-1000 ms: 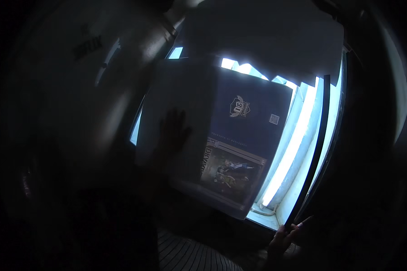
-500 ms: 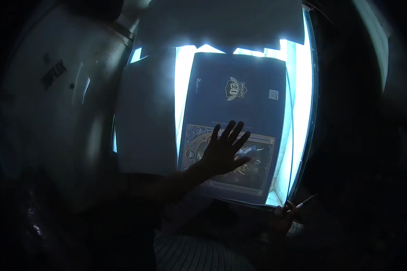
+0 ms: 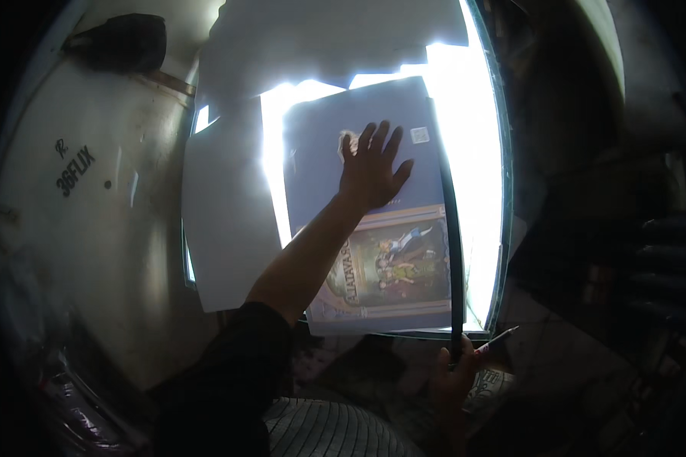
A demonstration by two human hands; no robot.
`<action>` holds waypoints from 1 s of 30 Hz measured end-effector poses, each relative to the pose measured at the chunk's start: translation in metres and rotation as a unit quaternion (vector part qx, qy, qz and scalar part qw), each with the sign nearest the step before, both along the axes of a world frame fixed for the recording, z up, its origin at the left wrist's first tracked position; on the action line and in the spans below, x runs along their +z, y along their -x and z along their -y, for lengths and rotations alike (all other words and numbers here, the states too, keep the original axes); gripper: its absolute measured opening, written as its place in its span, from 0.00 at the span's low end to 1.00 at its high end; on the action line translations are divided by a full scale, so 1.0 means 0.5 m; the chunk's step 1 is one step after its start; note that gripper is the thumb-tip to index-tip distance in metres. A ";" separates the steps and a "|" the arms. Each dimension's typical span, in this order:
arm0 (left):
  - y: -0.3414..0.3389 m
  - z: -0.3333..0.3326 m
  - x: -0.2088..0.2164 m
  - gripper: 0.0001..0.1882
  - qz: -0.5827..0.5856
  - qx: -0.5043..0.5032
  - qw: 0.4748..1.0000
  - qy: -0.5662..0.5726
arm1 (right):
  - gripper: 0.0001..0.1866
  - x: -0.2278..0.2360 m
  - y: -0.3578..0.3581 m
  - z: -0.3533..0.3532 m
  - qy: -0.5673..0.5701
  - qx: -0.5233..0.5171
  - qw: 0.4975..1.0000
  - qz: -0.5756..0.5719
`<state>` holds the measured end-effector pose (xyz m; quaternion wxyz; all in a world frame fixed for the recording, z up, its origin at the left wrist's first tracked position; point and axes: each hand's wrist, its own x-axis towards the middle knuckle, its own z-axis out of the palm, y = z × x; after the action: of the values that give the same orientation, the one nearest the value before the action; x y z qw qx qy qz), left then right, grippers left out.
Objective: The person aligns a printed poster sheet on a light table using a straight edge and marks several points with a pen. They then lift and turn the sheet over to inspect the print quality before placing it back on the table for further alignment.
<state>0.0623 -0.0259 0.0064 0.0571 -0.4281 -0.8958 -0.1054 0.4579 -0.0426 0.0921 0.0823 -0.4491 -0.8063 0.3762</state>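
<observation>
My left hand [image 3: 371, 167] lies with spread fingers on the upper half of a blue printed sheet [image 3: 312, 171], partly covering a pale emblem. The sheet rests on a brightly lit glass panel [image 3: 476, 152] and bears a framed picture of figures in its lower half. At the panel's near right corner, my right hand [image 3: 453, 369] is closed around the near end of a long dark strip [image 3: 451, 228], which looks like a ruler and runs along the sheet's right edge. A slim pen-like tool [image 3: 497, 344] with a pointed tip also sticks out of that hand.
Plain pale sheets cover the panel's left side [image 3: 232, 206] and far end [image 3: 320, 38]. Left of it stands a whitish marked surface [image 3: 91, 228] with a dark object [image 3: 129, 42] at its far end. Crumpled clear plastic [image 3: 84, 411] lies at the lower left.
My left hand has slid away from me, off the picture and up to the emblem. The dark strip now shows broad along the sheet's edge, where only a thin line showed before. The view has brightened.
</observation>
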 end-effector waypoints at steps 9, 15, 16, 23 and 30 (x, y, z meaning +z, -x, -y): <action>0.126 -0.054 0.030 0.33 0.061 -0.008 0.998 0.008 | 0.21 -0.020 0.055 -0.018 -0.141 0.092 0.986 0.012; 0.123 -0.075 0.009 0.35 0.061 -0.038 0.997 -0.031 | 0.21 -0.071 0.056 -0.053 -0.189 0.107 0.976 0.002; 0.121 -0.072 0.010 0.36 0.081 -0.038 0.995 -0.053 | 0.21 -0.076 0.057 -0.057 -0.210 0.116 0.971 -0.005; 0.127 -0.085 0.015 0.35 0.077 -0.030 0.996 -0.019 | 0.21 -0.081 0.089 -0.064 -0.202 0.103 0.974 0.019; 0.126 -0.086 0.020 0.37 0.039 -0.035 0.997 0.056 | 0.22 -0.086 0.104 -0.073 -0.208 0.112 0.971 0.046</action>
<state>-0.0007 0.0171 0.0162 -0.0057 -0.4569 -0.8865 -0.0734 0.4061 -0.0060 0.0491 0.0942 -0.3455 -0.9149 0.1866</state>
